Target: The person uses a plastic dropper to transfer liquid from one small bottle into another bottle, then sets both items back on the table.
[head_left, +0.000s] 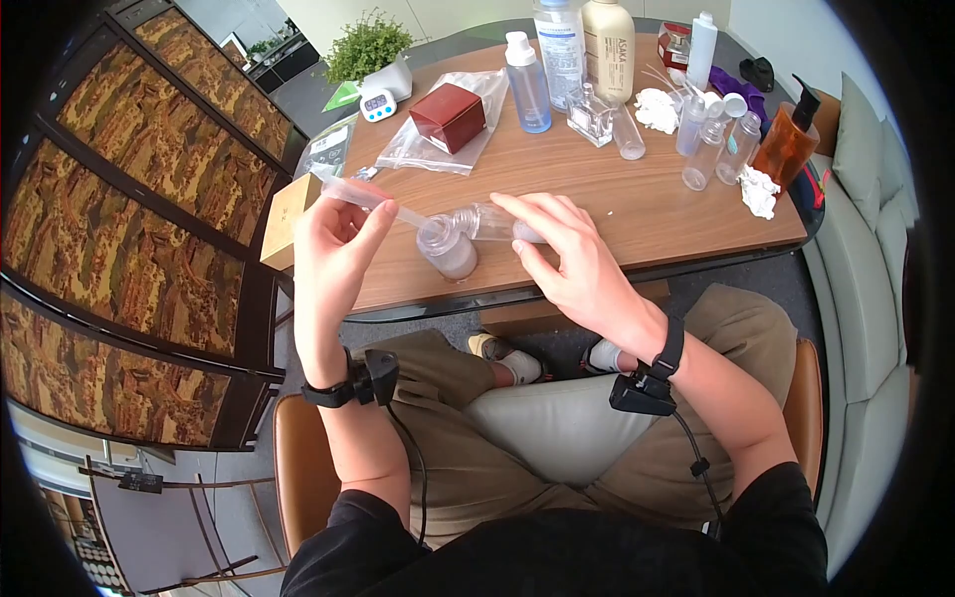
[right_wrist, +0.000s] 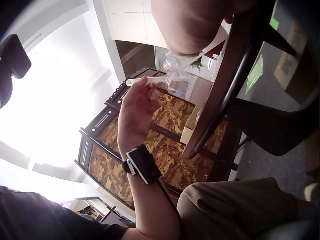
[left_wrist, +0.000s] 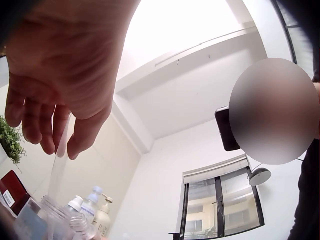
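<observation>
My left hand (head_left: pixel 336 247) pinches a slim translucent plastic pipette (head_left: pixel 356 193) between thumb and fingers. The pipette slants down to the right, its lower end at the mouth of a clear wide-necked jar (head_left: pixel 453 259). That jar stands near the table's front edge with cloudy pale contents. Around a clear plastic bottle (head_left: pixel 485 223) lie the thumb and fingers of my right hand (head_left: pixel 579 264). The bottle is tipped on its side, its threaded neck right by the jar's rim. In the right wrist view, the bottle's neck (right_wrist: pixel 171 62) shows beyond the hand.
Along the back of the wooden table (head_left: pixel 637 219) stand a blue pump bottle (head_left: pixel 529 95), a beige bottle (head_left: pixel 609 50) and a glass perfume bottle (head_left: pixel 591 121). Several small clear bottles, an amber pump bottle (head_left: pixel 786 144) and crumpled tissue (head_left: pixel 759 192) are right. A dark red box (head_left: pixel 448 114) lies left.
</observation>
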Motion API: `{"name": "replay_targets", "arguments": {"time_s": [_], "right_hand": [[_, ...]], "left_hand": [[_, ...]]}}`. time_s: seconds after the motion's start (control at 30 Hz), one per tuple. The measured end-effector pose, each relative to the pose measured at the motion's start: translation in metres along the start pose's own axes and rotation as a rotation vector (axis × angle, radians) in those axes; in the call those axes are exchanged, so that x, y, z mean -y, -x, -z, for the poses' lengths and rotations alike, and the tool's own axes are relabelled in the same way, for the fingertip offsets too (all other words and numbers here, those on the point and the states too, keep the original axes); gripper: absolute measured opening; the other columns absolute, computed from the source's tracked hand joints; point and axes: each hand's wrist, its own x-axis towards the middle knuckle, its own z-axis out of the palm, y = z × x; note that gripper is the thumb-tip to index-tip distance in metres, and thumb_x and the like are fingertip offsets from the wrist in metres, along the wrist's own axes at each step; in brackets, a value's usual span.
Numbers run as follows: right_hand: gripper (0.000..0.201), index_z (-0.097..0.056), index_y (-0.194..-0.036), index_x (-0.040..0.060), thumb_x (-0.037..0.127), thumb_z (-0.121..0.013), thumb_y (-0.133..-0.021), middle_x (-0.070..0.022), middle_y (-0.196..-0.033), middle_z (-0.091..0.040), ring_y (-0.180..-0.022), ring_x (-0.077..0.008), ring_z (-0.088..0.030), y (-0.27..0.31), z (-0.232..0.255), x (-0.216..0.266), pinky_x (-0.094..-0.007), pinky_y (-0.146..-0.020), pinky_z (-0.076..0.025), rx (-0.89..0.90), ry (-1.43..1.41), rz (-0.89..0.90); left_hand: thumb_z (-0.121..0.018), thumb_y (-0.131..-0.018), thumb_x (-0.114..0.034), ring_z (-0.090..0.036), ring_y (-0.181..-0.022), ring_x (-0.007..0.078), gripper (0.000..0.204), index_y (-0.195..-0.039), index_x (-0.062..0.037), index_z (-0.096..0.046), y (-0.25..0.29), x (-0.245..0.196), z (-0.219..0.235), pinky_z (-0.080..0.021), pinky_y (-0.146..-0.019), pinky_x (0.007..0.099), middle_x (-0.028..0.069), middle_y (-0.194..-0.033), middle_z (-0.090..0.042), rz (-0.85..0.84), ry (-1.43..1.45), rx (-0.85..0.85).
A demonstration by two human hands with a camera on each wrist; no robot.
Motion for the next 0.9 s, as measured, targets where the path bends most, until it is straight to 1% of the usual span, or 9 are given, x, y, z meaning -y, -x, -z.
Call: {"name": "replay_targets", "arguments": {"time_s": [0.43,0.53,0.6,0.63,0.73,0.77,0.8,0.87,0.9], "right_hand": [[0.047,-0.066,-0.149,0.0044,0.005,-0.066,-0.102,-0.0142,-0.129,-0.069,-0.122,-0.0346,-0.063,0.001,0.0,0.0,-0.0468,-0.109,-0.047,0.0,-0.006,-0.005],[0.048,-0.066,-0.149,0.0048,0.004,-0.066,-0.101,-0.0136,-0.127,-0.069,-0.121,-0.0342,-0.063,0.001,0.0,-0.001,-0.0468,-0.108,-0.047,-0.005,0.004,0.008],[0.048,-0.065,-0.149,0.005,0.004,-0.066,-0.101,-0.0133,-0.127,-0.069,-0.121,-0.034,-0.063,0.0,0.0,-0.001,-0.0468,-0.108,-0.047,-0.008,0.002,0.01],[0.048,-0.065,-0.149,0.0053,0.004,-0.066,-0.101,-0.013,-0.126,-0.069,-0.12,-0.0339,-0.063,0.0,0.0,-0.001,-0.0467,-0.107,-0.047,-0.007,-0.002,0.011],[0.049,-0.065,-0.15,0.0058,0.004,-0.066,-0.101,-0.0126,-0.125,-0.069,-0.12,-0.0337,-0.063,0.001,-0.001,-0.002,-0.047,-0.108,-0.047,-0.013,-0.005,0.018],[0.049,-0.065,-0.15,0.0058,0.004,-0.066,-0.101,-0.0126,-0.125,-0.069,-0.12,-0.0337,-0.063,0.001,-0.001,-0.002,-0.047,-0.108,-0.047,-0.015,-0.005,0.022],[0.049,-0.065,-0.15,0.006,0.004,-0.066,-0.101,-0.0127,-0.126,-0.069,-0.12,-0.0338,-0.063,0.001,-0.001,-0.002,-0.0471,-0.108,-0.047,-0.008,-0.008,0.013],[0.049,-0.065,-0.15,0.0062,0.004,-0.066,-0.101,-0.0128,-0.127,-0.069,-0.121,-0.0339,-0.063,0.0,0.0,-0.002,-0.0472,-0.108,-0.046,-0.002,-0.006,0.012],[0.049,-0.065,-0.15,0.0062,0.004,-0.065,-0.101,-0.013,-0.128,-0.069,-0.122,-0.034,-0.063,0.001,0.0,-0.002,-0.0472,-0.108,-0.046,0.0,-0.011,0.004]], "left_hand": [[-0.089,-0.096,-0.023,-0.038,-0.066,0.0027,0.032,-0.113,0.0017,-0.08,0.002,-0.005,-0.007,-0.032,-0.058,0.027,-0.0081,-0.069,-0.049,0.045,-0.112,0.149],[-0.091,-0.095,-0.025,-0.042,-0.066,0.0044,0.036,-0.114,0.0036,-0.079,0.006,-0.013,0.001,-0.036,-0.059,0.0274,-0.0068,-0.069,-0.051,0.085,-0.173,0.178],[-0.092,-0.093,-0.027,-0.047,-0.067,0.0068,0.04,-0.111,0.0054,-0.077,0.012,-0.016,0.01,-0.043,-0.064,0.0282,-0.0054,-0.069,-0.052,0.134,-0.379,0.212],[-0.091,-0.092,-0.025,-0.055,-0.065,0.0118,0.034,-0.102,0.0047,-0.077,0.019,-0.025,0.008,-0.049,-0.066,0.0314,0.0007,-0.067,-0.059,0.111,-0.352,0.152],[-0.089,-0.093,-0.019,-0.049,-0.066,0.0073,0.028,-0.098,0.0045,-0.076,0.035,-0.048,0.018,-0.044,-0.062,0.0288,-0.0004,-0.07,-0.06,0.231,-0.547,0.212],[-0.088,-0.092,-0.016,-0.053,-0.065,0.0084,0.024,-0.091,0.0041,-0.076,0.043,-0.056,0.018,-0.045,-0.061,0.0305,0.0033,-0.068,-0.061,0.203,-0.588,0.232],[-0.087,-0.091,-0.017,-0.059,-0.064,0.0119,0.021,-0.092,0.0018,-0.077,0.051,-0.054,0.019,-0.047,-0.062,0.0321,0.0069,-0.068,-0.065,0.158,-0.524,0.291],[-0.085,-0.091,-0.021,-0.076,-0.074,0.0314,0.018,-0.092,-0.0039,-0.079,0.058,-0.083,0.012,-0.057,-0.069,0.0418,0.0156,-0.078,-0.076,0.137,-0.625,0.578],[-0.085,-0.09,-0.024,-0.075,-0.076,0.0353,0.019,-0.091,-0.006,-0.077,0.06,-0.086,0.007,-0.057,-0.071,0.0437,0.0142,-0.08,-0.076,0.128,-0.557,0.73]]}}
